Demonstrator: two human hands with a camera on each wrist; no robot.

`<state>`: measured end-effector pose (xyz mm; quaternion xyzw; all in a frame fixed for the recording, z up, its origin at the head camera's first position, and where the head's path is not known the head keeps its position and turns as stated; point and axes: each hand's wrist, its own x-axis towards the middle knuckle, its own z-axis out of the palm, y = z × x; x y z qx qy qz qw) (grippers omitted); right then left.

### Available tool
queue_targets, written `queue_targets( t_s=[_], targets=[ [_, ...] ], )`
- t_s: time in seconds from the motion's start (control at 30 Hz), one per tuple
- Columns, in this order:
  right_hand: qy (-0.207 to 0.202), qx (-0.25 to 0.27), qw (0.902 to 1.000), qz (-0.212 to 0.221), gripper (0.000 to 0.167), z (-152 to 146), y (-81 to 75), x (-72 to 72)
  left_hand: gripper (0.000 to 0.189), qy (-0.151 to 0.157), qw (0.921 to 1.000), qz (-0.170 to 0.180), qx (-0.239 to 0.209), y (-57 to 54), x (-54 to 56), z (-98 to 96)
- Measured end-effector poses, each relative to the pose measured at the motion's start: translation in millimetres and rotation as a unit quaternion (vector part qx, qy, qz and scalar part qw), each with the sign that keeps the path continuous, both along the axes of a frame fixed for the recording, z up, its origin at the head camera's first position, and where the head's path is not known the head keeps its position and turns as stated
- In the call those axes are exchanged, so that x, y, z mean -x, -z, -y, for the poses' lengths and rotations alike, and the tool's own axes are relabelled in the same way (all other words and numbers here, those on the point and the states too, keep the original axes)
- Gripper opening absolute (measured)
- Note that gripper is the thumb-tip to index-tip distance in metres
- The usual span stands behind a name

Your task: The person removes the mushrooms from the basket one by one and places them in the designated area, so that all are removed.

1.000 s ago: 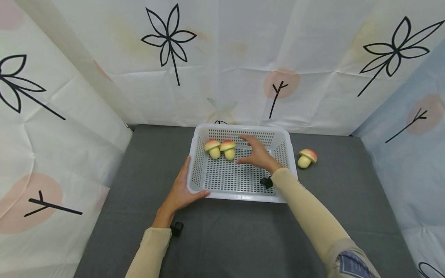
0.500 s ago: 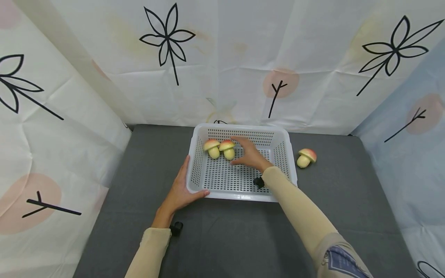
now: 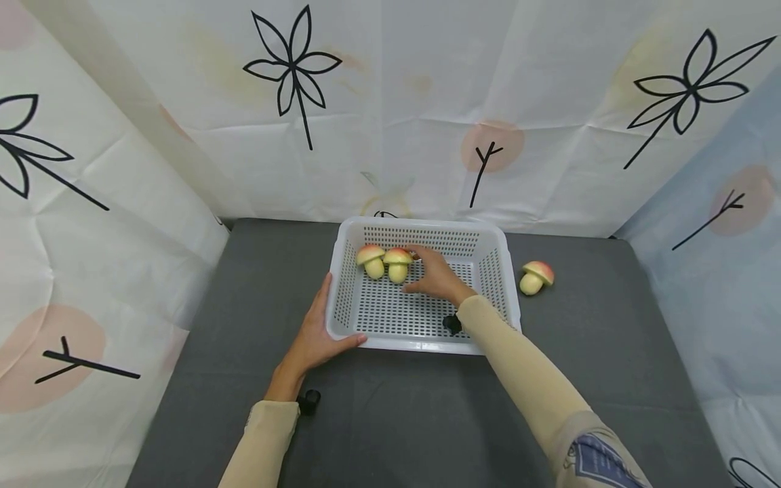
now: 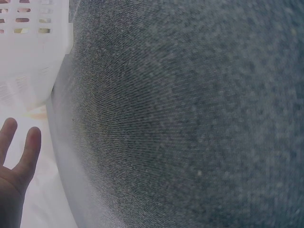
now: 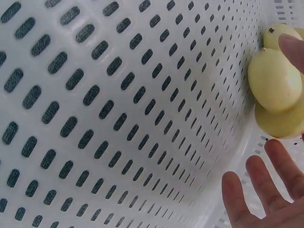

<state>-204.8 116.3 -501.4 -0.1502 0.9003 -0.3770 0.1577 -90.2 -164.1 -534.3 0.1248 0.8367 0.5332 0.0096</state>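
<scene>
in the white perforated plastic basket [image 3: 421,344], the right-hand toy mushroom [image 3: 398,272] points its smooth, rounded stem toward the person, long axis front to back. the right hand [image 3: 438,276] spreads parted fingers beside it; the left hand [image 3: 316,333], fingers extended, touches the basket's near left corner.

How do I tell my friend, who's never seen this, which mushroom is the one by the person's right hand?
Find the white basket on the grey table, then look toward its back left, where two red-and-yellow mushrooms sit side by side. It's the right mushroom, closest to the right hand; the left mushroom is farther away, and the third mushroom is outside.
</scene>
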Motion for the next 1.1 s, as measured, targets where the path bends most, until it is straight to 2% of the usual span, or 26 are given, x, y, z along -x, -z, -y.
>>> queue_targets(
  t_s=[0.2,0.57,1.1],
  targets=[
    [0.023,-0.026,0.9993,-0.009,0.095,5,-0.1,-0.4,0.133,0.004,1.0000,0.001,-0.006,-0.3,0.0,0.9],
    [0.028,-0.064,0.9971,-0.028,0.095,14,6.3,3.7,0.132,0.000,1.0000,0.003,-0.001,-2.5,-0.5,0.6],
    [0.049,-0.073,0.9954,-0.038,0.094,20,9.9,4.4,0.134,-0.005,0.9999,0.003,0.009,-2.0,0.1,0.0]
  ],
)
